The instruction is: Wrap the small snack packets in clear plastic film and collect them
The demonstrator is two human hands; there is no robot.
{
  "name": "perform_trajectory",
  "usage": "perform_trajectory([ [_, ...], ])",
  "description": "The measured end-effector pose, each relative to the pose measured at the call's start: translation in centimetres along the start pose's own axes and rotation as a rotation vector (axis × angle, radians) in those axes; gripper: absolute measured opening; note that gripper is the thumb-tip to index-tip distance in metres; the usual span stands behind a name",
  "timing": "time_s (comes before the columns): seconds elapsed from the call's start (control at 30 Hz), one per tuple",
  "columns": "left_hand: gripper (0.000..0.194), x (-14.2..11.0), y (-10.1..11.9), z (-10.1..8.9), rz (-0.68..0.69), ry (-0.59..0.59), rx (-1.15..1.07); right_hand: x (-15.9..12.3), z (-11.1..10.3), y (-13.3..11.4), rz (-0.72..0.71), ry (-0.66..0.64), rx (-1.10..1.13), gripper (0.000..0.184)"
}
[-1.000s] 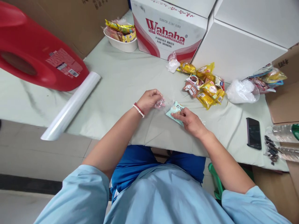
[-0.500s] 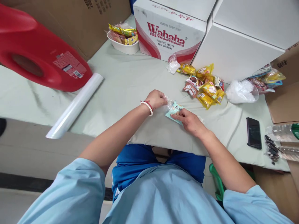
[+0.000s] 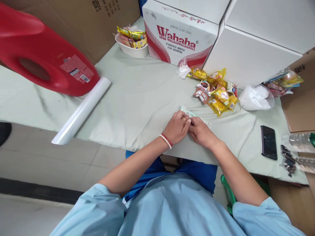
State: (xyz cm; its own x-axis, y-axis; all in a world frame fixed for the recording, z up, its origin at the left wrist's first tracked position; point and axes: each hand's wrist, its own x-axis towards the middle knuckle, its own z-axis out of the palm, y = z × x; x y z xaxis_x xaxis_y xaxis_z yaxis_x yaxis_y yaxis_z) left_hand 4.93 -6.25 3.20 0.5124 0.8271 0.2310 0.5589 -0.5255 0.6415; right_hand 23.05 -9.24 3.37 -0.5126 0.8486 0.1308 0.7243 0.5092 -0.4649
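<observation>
A light-green snack packet (image 3: 190,113) lies near the table's front edge, with clear plastic film (image 3: 206,123) showing at its right end. My left hand (image 3: 177,127) is closed over the packet's near left side, with a beaded bracelet at the wrist. Right against it, my right hand (image 3: 202,132) is closed on the packet's near edge. The two hands' fingertips meet, and they cover the lower part of the packet. How far the film wraps around it is hidden.
Several yellow and brown snack packets (image 3: 219,93) lie piled beyond my hands. A clear bowl (image 3: 270,98) holds crumpled plastic. A black phone (image 3: 268,142) sits at the right. A white film roll (image 3: 82,109) and a large red jug (image 3: 71,70) stand left; a Wahaha carton (image 3: 177,39) is behind.
My left hand has come right and nearer, from pulling at the clear film's left end to the packet beside my right hand. The packet is now more covered by fingers.
</observation>
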Motion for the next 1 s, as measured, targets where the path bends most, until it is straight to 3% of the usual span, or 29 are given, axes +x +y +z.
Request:
perform_trajectory([
  [0.1, 0.048, -1.3, -0.2, 1.1, 0.050, -0.030, 0.220, -2.5, -0.4, -1.1, 0.006, -0.004, -0.015, 0.030],
  [0.2, 0.058, -2.3, -0.2, 2.2, 0.067, -0.062, 0.371, -5.0, -1.3, -1.1, 0.048, -0.004, 0.157, 0.029],
  [0.27, 0.060, -2.7, -0.4, 2.9, 0.070, -0.067, 0.436, -6.1, -1.8, -0.1, 0.193, 0.122, 0.228, 0.029],
  [0.37, 0.061, -2.9, -0.6, 3.7, 0.064, -0.049, 0.485, -6.3, -1.9, 2.4, 0.553, 0.390, 0.072, 0.040],
  [0.43, 0.060, -2.9, -0.7, 4.0, 0.065, -0.033, 0.496, -5.8, -1.3, 3.7, 0.716, 0.409, -0.066, 0.049],
  [0.53, 0.061, -2.9, -0.6, 4.1, 0.083, -0.028, 0.502, -5.4, -0.4, 3.9, 0.705, 0.320, -0.091, 0.039],
  [0.67, 0.059, -2.9, -0.2, 4.0, 0.110, -0.043, 0.515, -5.1, -1.0, 2.0, 0.697, 0.401, 0.135, 0.027],
  [0.8, 0.057, -2.7, 0.6, 4.0, 0.115, -0.039, 0.549, -2.1, -2.1, 0.3, 0.745, 0.428, 0.406, 0.027],
  [0.87, 0.056, -2.6, 1.0, 4.0, 0.121, -0.054, 0.545, 0.7, -2.0, -0.1, 0.693, 0.411, 0.327, 0.021],
  [1.0, 0.050, -2.9, 0.9, 3.3, 0.174, -0.051, 0.431, 5.4, -1.0, -0.2, 0.704, 0.270, -0.039, 0.009],
])
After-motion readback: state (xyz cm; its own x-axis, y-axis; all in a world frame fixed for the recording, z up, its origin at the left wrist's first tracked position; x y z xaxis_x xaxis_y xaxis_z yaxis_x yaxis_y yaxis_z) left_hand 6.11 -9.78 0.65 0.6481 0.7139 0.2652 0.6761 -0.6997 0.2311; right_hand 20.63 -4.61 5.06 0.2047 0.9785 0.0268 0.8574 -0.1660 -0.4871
